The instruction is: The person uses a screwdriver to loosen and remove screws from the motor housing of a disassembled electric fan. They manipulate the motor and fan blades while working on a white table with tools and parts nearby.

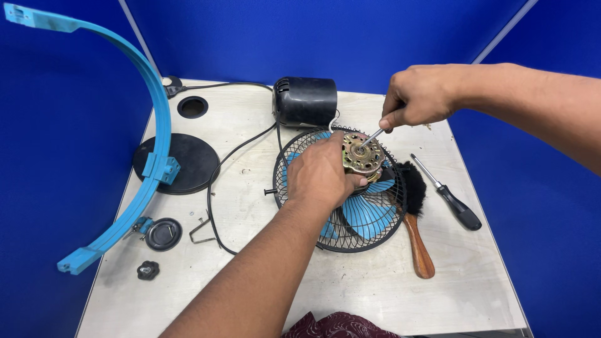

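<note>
My left hand point(320, 175) grips a round brass-coloured fan motor point(363, 155) and holds it over a black wire fan guard point(369, 216) that has blue blades point(369, 213) under it. My right hand point(418, 97) is closed on a thin metal tool point(372, 136) whose tip touches the top of the motor. A black motor cover point(305, 100) lies just behind the guard, with a black cable point(241, 150) running off it to the left.
A screwdriver with a black handle point(452, 197) and a wooden-handled brush point(414, 213) lie to the right of the guard. On the left are a blue curved frame point(153, 125), a black round base point(188, 161), a small black cap point(164, 234) and a black knob point(148, 270). Blue partition walls surround the table point(375, 288).
</note>
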